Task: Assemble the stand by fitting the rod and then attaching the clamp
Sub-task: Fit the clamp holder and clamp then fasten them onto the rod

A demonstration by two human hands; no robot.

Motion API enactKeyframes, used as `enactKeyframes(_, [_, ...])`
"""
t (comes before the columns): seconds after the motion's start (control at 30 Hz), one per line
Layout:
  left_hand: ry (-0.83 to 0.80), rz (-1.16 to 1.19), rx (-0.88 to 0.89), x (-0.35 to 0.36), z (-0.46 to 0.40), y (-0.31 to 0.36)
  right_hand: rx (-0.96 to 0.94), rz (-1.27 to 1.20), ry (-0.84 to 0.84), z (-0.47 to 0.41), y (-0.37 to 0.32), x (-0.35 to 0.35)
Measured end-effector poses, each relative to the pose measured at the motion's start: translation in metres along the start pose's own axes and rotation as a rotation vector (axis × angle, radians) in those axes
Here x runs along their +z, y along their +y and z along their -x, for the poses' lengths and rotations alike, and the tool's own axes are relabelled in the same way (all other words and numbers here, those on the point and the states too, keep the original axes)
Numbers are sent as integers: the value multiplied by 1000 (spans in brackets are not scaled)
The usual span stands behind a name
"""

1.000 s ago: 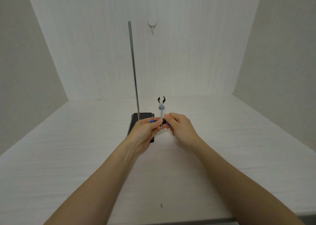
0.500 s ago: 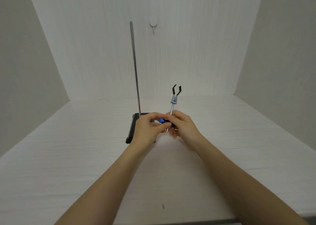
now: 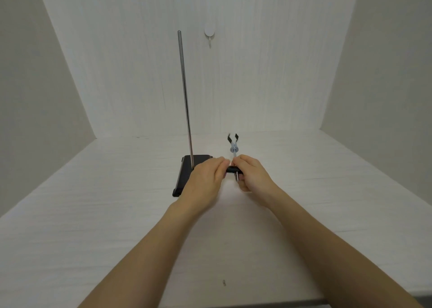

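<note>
A thin metal rod point(image 3: 185, 97) stands upright in a black base point(image 3: 184, 174) on the white table. Just right of the base, both hands hold the clamp point(image 3: 233, 144), a silver shaft with black forked jaws pointing away from me. My left hand point(image 3: 205, 179) grips the clamp's black body from the left, partly covering the base. My right hand point(image 3: 251, 175) grips the same body from the right. The clamp is apart from the rod.
The white table point(image 3: 117, 214) is boxed in by a white back wall and side walls. A small white hook point(image 3: 209, 35) hangs on the back wall. A tiny dark speck point(image 3: 224, 282) lies near the front edge.
The clamp's jaws have dropped lower and tilted away again, and both hands have shifted slightly. The blue part seen earlier is now hidden by my fingers.
</note>
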State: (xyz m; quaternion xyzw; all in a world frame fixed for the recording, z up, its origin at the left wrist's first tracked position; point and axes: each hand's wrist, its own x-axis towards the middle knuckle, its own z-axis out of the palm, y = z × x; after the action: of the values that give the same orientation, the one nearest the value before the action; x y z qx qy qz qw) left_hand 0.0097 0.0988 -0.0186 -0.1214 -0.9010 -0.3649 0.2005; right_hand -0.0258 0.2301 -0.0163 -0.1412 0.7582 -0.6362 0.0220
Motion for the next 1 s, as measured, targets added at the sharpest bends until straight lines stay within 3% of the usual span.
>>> enactKeyframes(0.07, [-45,60,-120,0,-4,0,-101,131,6,1,1,0])
enactKeyframes(0.2, [17,235,-275,-1,-6,-6,-168,132,-13,1,2,4])
enactKeyframes(0.4, [55,397,-161,-1,-9,-9,-132,55,31,-2,5,1])
enactKeyframes(0.6, [90,411,-154,-1,-10,-9,-104,22,76,-4,4,-2])
enactKeyframes(0.83, [199,148,-182,-1,-9,-15,-146,70,15,-1,5,2])
enactKeyframes(1.0, [219,299,-20,-5,-8,-10,-128,74,74,-4,5,-1])
